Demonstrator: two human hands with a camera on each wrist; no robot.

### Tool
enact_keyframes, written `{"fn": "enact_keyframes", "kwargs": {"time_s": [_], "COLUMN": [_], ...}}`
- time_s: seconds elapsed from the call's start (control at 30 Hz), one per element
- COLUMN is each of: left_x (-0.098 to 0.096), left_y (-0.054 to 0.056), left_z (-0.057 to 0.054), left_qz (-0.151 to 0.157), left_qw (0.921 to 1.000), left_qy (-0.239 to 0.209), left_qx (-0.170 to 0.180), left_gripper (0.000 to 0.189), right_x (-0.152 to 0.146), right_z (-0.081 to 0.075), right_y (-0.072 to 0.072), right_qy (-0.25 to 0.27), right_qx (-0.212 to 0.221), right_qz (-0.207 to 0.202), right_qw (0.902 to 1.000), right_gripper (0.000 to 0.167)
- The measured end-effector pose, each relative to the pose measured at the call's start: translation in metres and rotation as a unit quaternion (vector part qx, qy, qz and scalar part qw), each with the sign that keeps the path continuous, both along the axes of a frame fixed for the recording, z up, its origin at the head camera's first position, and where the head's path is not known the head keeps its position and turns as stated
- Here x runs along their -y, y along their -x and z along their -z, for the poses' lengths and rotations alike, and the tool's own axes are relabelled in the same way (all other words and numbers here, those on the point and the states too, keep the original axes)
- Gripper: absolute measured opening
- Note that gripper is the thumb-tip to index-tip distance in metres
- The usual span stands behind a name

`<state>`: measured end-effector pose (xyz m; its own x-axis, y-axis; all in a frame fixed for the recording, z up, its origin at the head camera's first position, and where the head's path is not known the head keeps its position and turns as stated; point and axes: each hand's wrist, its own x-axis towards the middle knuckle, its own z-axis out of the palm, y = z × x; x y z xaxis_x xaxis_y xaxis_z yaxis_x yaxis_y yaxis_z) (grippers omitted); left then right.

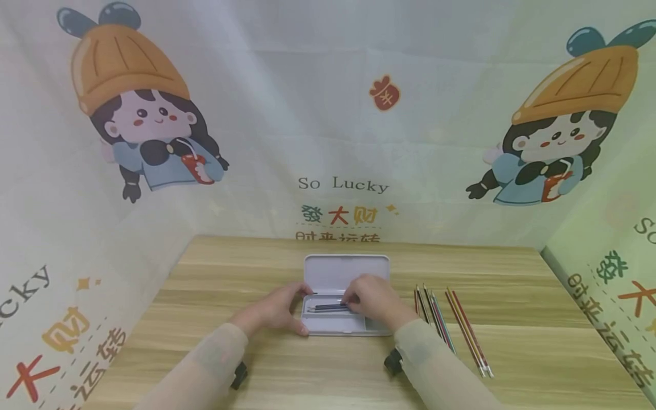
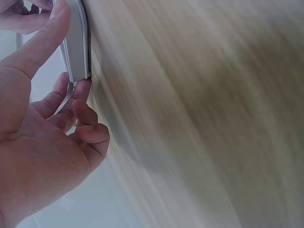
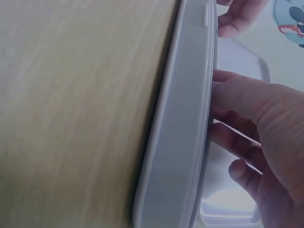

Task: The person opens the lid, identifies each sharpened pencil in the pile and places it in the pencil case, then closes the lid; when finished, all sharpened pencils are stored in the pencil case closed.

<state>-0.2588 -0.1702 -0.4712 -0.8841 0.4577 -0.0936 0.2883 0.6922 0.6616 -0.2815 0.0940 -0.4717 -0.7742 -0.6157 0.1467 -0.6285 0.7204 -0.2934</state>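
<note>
A light grey pencil case (image 1: 328, 324) stands on the table with its lid (image 1: 347, 273) raised at the back. My left hand (image 1: 277, 309) grips the case's left end, thumb at the front edge and fingers at the back corner, as the left wrist view (image 2: 47, 118) also shows. Several dark pencils (image 1: 328, 308) lie lengthwise in the rear compartment. My right hand (image 1: 376, 297) reaches into the case from the right with bent fingers and pinches the pencils near their right ends. In the right wrist view, the case's wall (image 3: 180, 109) hides the fingertips.
To the right of the case, several coloured pencils (image 1: 435, 319) lie in a loose bunch. Farther right lie red and yellow pencils (image 1: 466, 330) with white ends. Printed cloth (image 1: 256, 142) walls off the back and sides of the wooden table (image 1: 307, 376).
</note>
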Motion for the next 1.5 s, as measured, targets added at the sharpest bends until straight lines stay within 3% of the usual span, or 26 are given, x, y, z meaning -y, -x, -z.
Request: {"fn": "enact_keyframes", "kwargs": {"time_s": [0.53,0.87,1.03,1.33,1.5], "left_x": [0.000,-0.002,-0.002,-0.001,-0.001], "left_y": [-0.001,-0.003,-0.003,0.001,0.002], "left_z": [0.004,0.004,0.000,0.000,0.003], "left_qz": [-0.005,-0.008,-0.016,-0.020,-0.015], "left_qw": [0.9999,0.9999,0.9998,0.9997,0.9998], "left_qy": [0.011,0.008,0.009,0.009,0.012], "left_qx": [0.006,0.005,0.008,0.010,0.009], "left_gripper": [0.082,0.083,0.083,0.082,0.083], "right_x": [-0.020,-0.061,-0.075,-0.098,-0.114], "right_z": [0.003,0.003,0.001,-0.006,-0.004], "right_y": [-0.016,-0.032,-0.035,-0.044,-0.047], "right_qy": [0.064,0.102,0.120,0.114,0.098], "right_qx": [0.009,0.019,0.028,0.035,0.017], "right_qz": [0.007,0.071,0.084,0.108,0.118], "right_qw": [0.9979,0.9921,0.9888,0.9870,0.9881], "right_gripper": [0.010,0.009,0.012,0.014,0.015]}}
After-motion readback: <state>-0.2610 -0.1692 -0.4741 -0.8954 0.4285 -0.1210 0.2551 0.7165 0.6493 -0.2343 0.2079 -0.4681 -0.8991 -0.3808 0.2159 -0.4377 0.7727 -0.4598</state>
